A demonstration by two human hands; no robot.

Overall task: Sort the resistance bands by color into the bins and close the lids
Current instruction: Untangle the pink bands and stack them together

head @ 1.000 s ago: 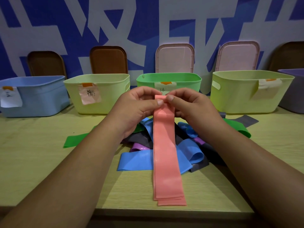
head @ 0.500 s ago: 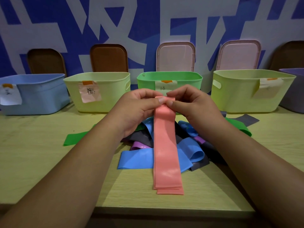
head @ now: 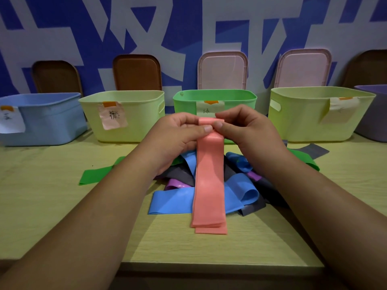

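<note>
Now reaching less far toward the near edge of the table (head: pixel 52 206) than a second ago: tail of the pink resistance band (head: pixel 209 185), drawn up bit by bit, with both hands hardly shifted from their place in front of the green bin (head: pixel 230 98). Looks like gathering or rolling the band in from the top, not lifting it whole. Probably tidying it into a small bundle before dropping it in a bin, so no sorting step finished yet.

Pinched at its upper end from both sides: left hand (head: pixel 178 132) with thumb on the band's left edge, right hand (head: pixel 245 130) with thumb on the right edge, fingers of both curled behind. Top end folded over between the two thumbs. From there hanging straight down between the wrists, draped over the heap, doubled tail lying flat on the table.

Underneath, still unsorted: blue bands (head: pixel 171 201), grey bands (head: pixel 182 172), a purple band (head: pixel 174 184), a green band (head: pixel 96 174) sticking out to the left.

Behind, in a row, all open: blue bin (head: pixel 48 120), pale bin with a pink label (head: pixel 136 122), the green one, a yellow-green bin (head: pixel 303 122). Brown lids (head: pixel 137 72) and pink lids (head: pixel 223 70) propped against the wall. Likeliest home for the pink band, judging by the label colour: the pale bin, up and to the left of the grip.
</note>
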